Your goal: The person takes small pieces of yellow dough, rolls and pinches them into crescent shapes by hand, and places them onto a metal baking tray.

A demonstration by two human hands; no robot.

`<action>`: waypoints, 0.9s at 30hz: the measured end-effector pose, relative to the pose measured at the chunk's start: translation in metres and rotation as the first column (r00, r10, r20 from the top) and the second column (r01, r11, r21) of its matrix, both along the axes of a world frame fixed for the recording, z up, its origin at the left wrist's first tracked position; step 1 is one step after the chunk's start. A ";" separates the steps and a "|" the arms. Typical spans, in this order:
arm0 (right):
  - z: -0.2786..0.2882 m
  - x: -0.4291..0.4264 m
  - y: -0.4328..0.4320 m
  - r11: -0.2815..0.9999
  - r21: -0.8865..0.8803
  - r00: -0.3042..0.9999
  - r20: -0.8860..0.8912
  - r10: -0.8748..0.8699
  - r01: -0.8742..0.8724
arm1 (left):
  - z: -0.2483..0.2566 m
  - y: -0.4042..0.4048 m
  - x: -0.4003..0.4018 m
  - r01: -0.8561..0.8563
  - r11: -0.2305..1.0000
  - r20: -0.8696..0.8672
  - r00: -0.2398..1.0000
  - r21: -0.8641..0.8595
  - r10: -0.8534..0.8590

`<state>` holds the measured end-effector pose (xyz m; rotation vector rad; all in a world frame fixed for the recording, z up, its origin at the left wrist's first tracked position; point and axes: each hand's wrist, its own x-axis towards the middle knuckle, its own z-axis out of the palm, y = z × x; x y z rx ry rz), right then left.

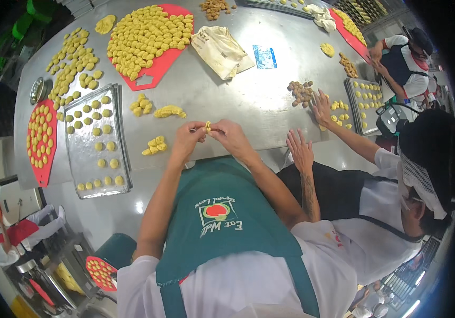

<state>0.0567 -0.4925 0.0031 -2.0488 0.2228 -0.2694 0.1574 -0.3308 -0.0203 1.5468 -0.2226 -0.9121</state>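
A small piece of yellow dough (208, 127) is pinched between the fingertips of my left hand (188, 137) and my right hand (230, 136), just over the table's near edge. Left of my hands lies a small pile of dough pieces (155, 145). Beyond it are a longer dough strip (170, 111) and another cluster of dough pieces (140, 105). Further left, a metal baking tray (86, 157) holds rows of round dough balls and overhangs the table edge. My fingers partly hide the piece I hold.
Red boards (146, 81) (43, 177) carry many dough balls on the steel table (227, 101). A crumpled paper bag (221, 51) and blue card (264, 57) lie ahead. At my right, a co-worker's hands (302, 151) are near brown filling balls (301, 94) and another tray (364, 105).
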 end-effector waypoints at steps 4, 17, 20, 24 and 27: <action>-0.001 0.004 -0.004 0.998 0.065 0.991 -0.134 -0.008 0.017 | 0.017 -0.002 -0.001 0.086 0.973 0.438 0.882 0.213 -0.174; 0.003 0.012 -0.004 0.979 0.174 0.985 -0.154 -0.077 0.104 | 0.031 -0.007 -0.019 -0.010 1.000 0.461 0.887 -0.015 0.016; 0.000 0.013 -0.004 0.935 0.332 0.989 -0.124 -0.085 0.122 | 0.025 -0.007 -0.016 -0.139 0.984 0.323 0.931 -0.113 0.169; 0.005 0.014 0.002 0.796 0.593 0.989 -0.141 -0.045 0.121 | 0.022 -0.004 -0.011 -0.224 0.954 -0.172 0.966 -0.199 0.191; -0.004 0.013 0.000 0.795 0.587 0.981 -0.191 -0.045 0.151 | 0.014 -0.003 -0.009 -0.142 0.969 -0.056 0.989 -0.200 0.134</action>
